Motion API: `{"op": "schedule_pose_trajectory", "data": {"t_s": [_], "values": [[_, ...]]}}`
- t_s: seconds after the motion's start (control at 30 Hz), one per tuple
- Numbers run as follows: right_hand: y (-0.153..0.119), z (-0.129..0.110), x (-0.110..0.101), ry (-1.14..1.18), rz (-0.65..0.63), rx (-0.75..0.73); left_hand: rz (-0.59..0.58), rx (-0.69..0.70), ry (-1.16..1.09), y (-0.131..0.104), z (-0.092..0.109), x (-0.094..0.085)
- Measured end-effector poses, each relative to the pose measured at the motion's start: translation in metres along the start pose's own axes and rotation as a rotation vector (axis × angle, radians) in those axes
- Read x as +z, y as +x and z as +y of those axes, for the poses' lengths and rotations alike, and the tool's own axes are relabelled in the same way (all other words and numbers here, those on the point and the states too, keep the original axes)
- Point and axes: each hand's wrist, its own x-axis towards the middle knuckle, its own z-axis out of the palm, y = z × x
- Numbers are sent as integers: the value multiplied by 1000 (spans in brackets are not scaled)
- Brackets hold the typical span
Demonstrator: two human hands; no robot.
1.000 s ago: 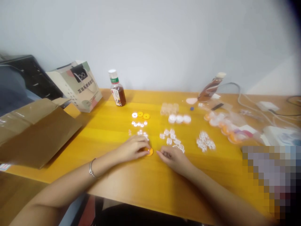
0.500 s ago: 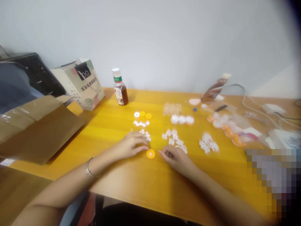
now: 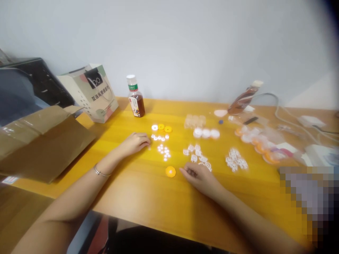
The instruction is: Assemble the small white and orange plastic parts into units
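Note:
Toward the left of the table, my left hand (image 3: 136, 143) is closed, fingertips together and pointing down at the wood; anything between them is too small to make out. Just right of it lie small white pieces, some in a row (image 3: 159, 138) and others in a loose cluster (image 3: 164, 151). An orange disc (image 3: 170, 171) with a pale centre lies flat between my hands. Beside that disc my right hand (image 3: 197, 176) rests on the table in a loose curl, nothing visible in it. White openwork pieces (image 3: 196, 153) lie close behind its knuckles.
One white and two yellow rings (image 3: 161, 127) lie farther back. White round parts (image 3: 206, 133) and clear cups (image 3: 194, 121) sit right of them. Another openwork pile (image 3: 235, 160) lies right. Bottles (image 3: 136, 102), a paper bag (image 3: 99, 95) and an open carton (image 3: 50, 144) stand around.
My left hand has moved away from the orange disc, back and to the left, uncovering the cluster of small white pieces. My right hand and the disc have stayed in place.

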Motion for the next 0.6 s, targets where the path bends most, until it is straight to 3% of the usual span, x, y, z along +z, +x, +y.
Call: {"op": "schedule_pose_trajectory", "data": {"t_s": [0.27, 0.43, 0.5, 0.6], "values": [[0, -1, -1, 37, 9, -10, -10, -4, 88, 2, -5, 1], [1, -1, -1, 124, 47, 15, 48, -75, -86, 2, -2, 0], [2, -5, 0, 221, 79, 29, 59, -87, -187, 2, 8, -1], [6, -14, 6, 387, 141, 57, 96, -132, -544, 3, 36, 2]]}}
